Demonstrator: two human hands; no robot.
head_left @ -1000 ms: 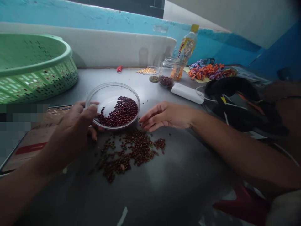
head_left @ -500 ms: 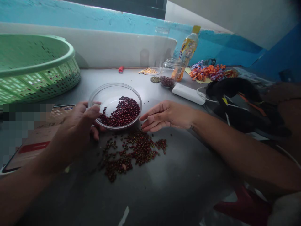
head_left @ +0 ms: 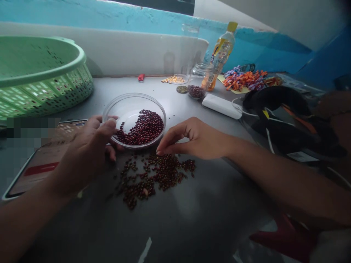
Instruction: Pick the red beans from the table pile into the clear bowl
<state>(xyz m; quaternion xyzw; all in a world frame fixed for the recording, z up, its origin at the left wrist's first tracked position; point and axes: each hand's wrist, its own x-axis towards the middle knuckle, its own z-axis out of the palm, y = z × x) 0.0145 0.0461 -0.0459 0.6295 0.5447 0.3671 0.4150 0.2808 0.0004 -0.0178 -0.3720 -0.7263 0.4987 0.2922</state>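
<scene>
My left hand [head_left: 94, 140] grips the left rim of a clear round bowl [head_left: 161, 109], its thumb on top. Dark red beans [head_left: 148, 128] cover the right and lower part of the bowl's bottom. Just in front of the bowl, a loose spread of mixed red and greenish beans [head_left: 167, 170] lies on the grey table. Over the back edge of that spread, my right hand [head_left: 189, 138] has its thumb and fingertips pinched together close to the bowl's lower right rim. Whatever is between those fingertips is too small to make out.
A green perforated basket [head_left: 82, 75] stands at the back left, a phone [head_left: 41, 168] before it. Behind the bowl are a glass jar [head_left: 196, 91] with beans, a yellow-capped bottle [head_left: 222, 51] and yellow kernels [head_left: 173, 79]. A white power bank [head_left: 222, 106] and black headphones [head_left: 287, 96] lie right.
The right hand's fingers, stretched out before, have closed into a pinch and sit slightly further left over the beans. The left hand keeps its hold on the bowl.
</scene>
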